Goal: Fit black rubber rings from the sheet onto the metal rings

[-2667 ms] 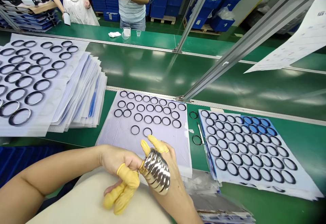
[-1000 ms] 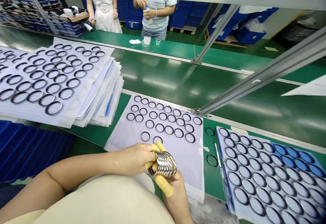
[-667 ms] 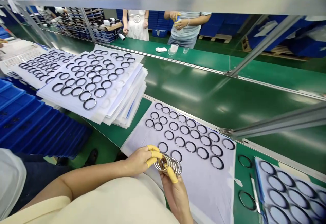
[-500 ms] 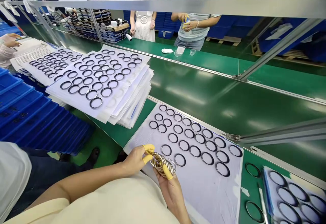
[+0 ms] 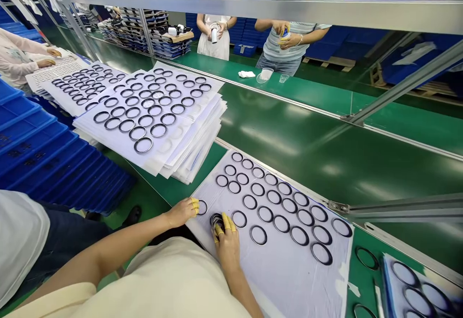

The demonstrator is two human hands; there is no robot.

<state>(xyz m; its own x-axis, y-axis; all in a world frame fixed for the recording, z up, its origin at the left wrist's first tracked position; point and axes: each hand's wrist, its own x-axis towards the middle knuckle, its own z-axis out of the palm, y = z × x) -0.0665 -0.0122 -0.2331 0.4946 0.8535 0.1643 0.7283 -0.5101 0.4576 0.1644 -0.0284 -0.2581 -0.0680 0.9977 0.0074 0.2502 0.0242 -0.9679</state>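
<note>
My right hand (image 5: 227,244), in yellow finger cots, is curled around a stack of silver metal rings (image 5: 216,220) resting on the white sheet (image 5: 289,270) in front of me. My left hand (image 5: 184,209), also in yellow cots, presses its fingertips on a single ring (image 5: 202,207) lying at the sheet's near left edge. Several dark rings (image 5: 275,202) lie in rows across the sheet.
A thick pile of white sheets topped with rings (image 5: 152,111) lies to the left. Blue trays (image 5: 43,154) sit below it. A green conveyor belt (image 5: 325,149) runs behind. Two people (image 5: 285,38) stand across it; another person's hands (image 5: 45,62) work far left. More ring sheets (image 5: 415,284) lie right.
Both hands have moved down onto the sheet. The ring stack went from held up in the air to resting on the sheet. My left hand moved left, its fingertips on a single ring.
</note>
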